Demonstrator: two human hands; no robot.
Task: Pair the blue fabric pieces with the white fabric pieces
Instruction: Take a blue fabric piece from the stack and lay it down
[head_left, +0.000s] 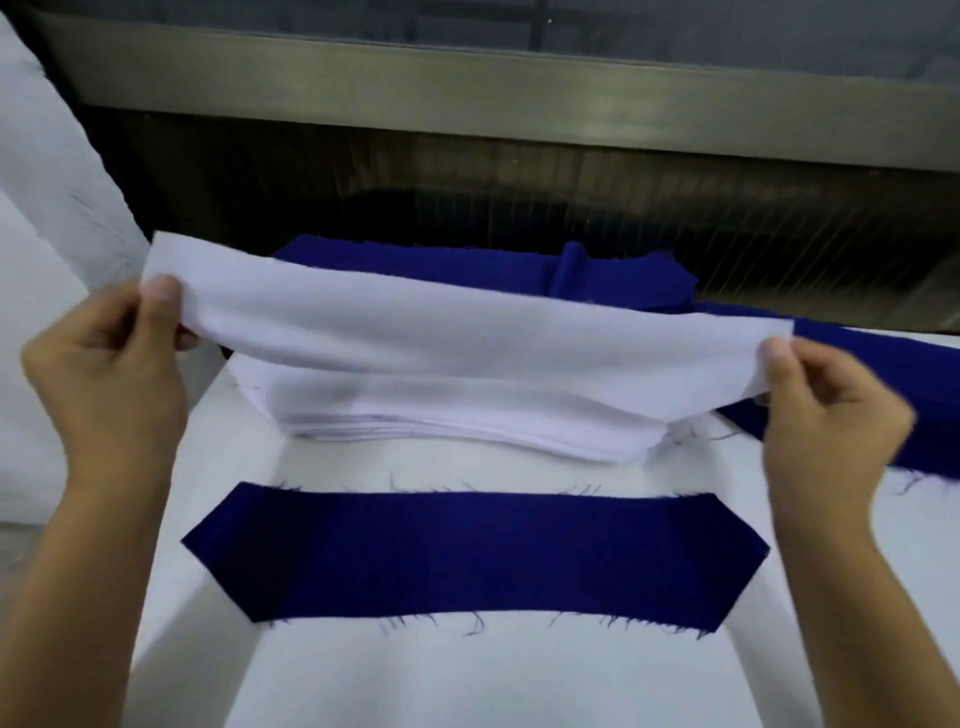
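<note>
Nearest, below and between both hands, a single blue fabric piece (475, 556) with angled ends lay flat on the white table (467, 675), its edges frayed. Above it the left hand (104, 384) pinched one end of a white fabric piece (467, 332) between thumb and fingers, and the right hand (831, 410) pinched the other end, so the strip sagged between them. Both pinches sat close to the ends, so one could slip free. The sagging middle would likely land first and leave the white piece creased or askew on the blue. Just under the held strip lay the white stack (467, 421), where the sagging edge could snag. Beyond the hands sat the blue pile (493, 270).
</note>
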